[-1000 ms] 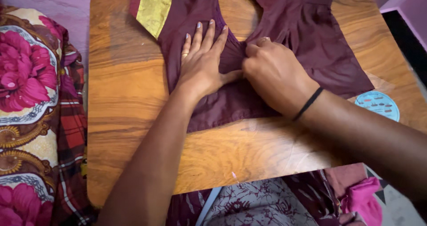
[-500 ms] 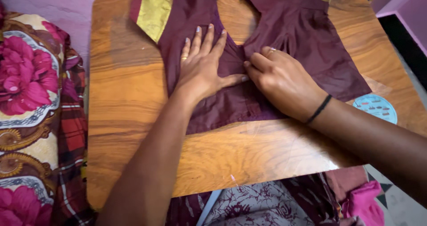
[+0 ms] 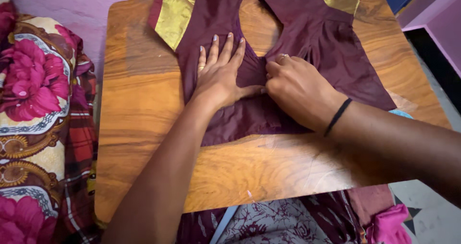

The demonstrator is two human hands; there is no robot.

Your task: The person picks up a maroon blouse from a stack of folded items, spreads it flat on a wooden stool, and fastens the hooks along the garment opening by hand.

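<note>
Hands on maroon blouse [image 3: 307,47], centre-top of wooden table [image 3: 139,109].

Left hand [image 3: 221,76] flat, fingers spread, pressing the cloth, gripping nothing. Right hand [image 3: 297,88] curled, fingertips pinching a fold at the middle, touching the left thumb. Blouse top runs off the far edge; bare wood left and near. Floral cushion [image 3: 33,104] abuts the left edge.

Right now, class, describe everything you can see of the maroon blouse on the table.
The blouse is dark maroon woven cloth, with gold bands at both sleeve ends. It lies spread flat on the wooden table, sleeves pointing away, neckline open in a V. The left hand presses flat on its middle, fingers spread; the right hand bunches the fabric beside it, where small folds gather. Its lower edge lies short of the table's near edge.
</note>
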